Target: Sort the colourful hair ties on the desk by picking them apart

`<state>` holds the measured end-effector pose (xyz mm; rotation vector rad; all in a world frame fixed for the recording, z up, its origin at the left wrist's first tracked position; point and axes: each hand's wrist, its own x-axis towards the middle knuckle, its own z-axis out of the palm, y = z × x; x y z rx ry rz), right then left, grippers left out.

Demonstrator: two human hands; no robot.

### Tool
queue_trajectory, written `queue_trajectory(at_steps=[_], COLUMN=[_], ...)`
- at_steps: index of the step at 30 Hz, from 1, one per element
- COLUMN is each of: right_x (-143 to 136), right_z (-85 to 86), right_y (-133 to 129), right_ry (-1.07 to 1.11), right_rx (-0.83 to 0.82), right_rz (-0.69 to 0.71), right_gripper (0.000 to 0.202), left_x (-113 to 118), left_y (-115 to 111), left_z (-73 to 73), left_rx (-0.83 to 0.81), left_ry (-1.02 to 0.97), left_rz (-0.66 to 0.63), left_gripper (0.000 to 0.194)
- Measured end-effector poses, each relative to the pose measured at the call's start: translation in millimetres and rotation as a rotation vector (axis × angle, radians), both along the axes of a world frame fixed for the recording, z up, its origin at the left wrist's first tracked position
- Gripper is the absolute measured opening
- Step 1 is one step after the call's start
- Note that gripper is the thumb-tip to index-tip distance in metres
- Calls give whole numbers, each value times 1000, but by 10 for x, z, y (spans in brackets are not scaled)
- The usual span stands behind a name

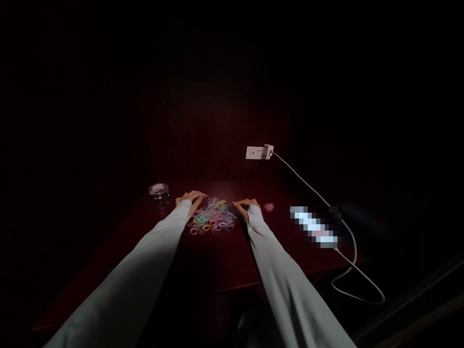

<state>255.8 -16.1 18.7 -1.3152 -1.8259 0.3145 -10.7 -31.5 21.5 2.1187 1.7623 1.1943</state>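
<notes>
A loose pile of small multicoloured elastic hair bands (213, 217) lies on the dark red table. At its back left edge rests my left hand (191, 199), its fingers stretched toward the bands and the thumb held apart. I see nothing held in it. My right hand (248, 204) is just off the pile's right side, thumb and forefinger brought together in a pinch. Whatever may be between those fingertips is too small to make out. To the right of that hand sits a small separate heap of pink bands (268, 207).
A clear round jar with a lid (158, 190) stands at the table's back left. On the right lies a lit, blurred-out phone (313, 227). Its white cable (308, 184) runs to a charger (268, 151) in the wall socket (253, 153). The surroundings are very dark.
</notes>
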Motion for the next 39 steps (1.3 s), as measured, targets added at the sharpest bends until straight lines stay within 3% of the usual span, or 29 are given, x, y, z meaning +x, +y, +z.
queue_trajectory(at_steps=[7,15,19,24,27,33,36,39], right_x=[-59,-112,-103,-240,-470,-836,-833,-766], right_z=[-41,-4,8,46,40,20,17,-8], right_y=[-25,-96,-128,-228,-318,-493,-501,-426], right_ry=[-60,-99,-152,-237,-298,-417,-471,-412], right_rx=[-43,-60,-42,99,125,54,14,-3], right_rz=[128,133,157,193,191,166,186,178], right_gripper=[27,23,23,26,44,74,69,50], left_x=[-10,-40,-53,-46,-29,68,108,122], left_y=[153,146,214,293,290,176,136,136], left_z=[-275,-116,-80,-66,-56,4,48,66], left_rx=[-56,1,0,-82,-163,-132,-140,-164], left_ry=[-24,-100,-352,-618,-620,-593,-606,-594], left_rz=[-263,-352,-278,-102,-12,-24,0,-12], left_gripper=[42,33,40,57,68,73,71,73])
